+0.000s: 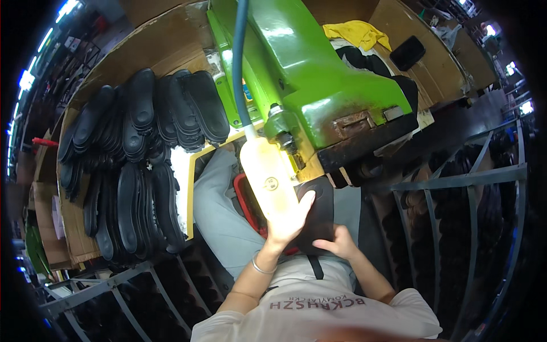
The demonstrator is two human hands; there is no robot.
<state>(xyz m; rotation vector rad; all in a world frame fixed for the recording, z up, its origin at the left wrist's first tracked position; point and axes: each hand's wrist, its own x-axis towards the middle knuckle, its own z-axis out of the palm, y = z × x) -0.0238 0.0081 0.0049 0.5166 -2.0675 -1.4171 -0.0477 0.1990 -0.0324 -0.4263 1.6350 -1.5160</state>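
A black insole (317, 214) lies under the front of the green machine (336, 85), close by its metal working parts (288, 142). My left hand (288, 222) grips the insole's left side, thumb laid on top; its other fingers are mostly hidden. At the near right end my right hand (340, 244) pinches the edge, thumb above and fingers partly beneath. Just ahead of my left hand hangs a long, rounded pale piece (270, 176), glaringly bright like a lamp head, at the end of a blue hose (239, 62).
A cardboard box (165, 43) at the left holds stacks of black insoles (139, 102). Another box (410, 40) at the far right holds a yellow cloth (358, 34) and a dark phone-like object (407, 53). Metal racks (461, 179) stand either side. Something red (248, 199) shows below my hands.
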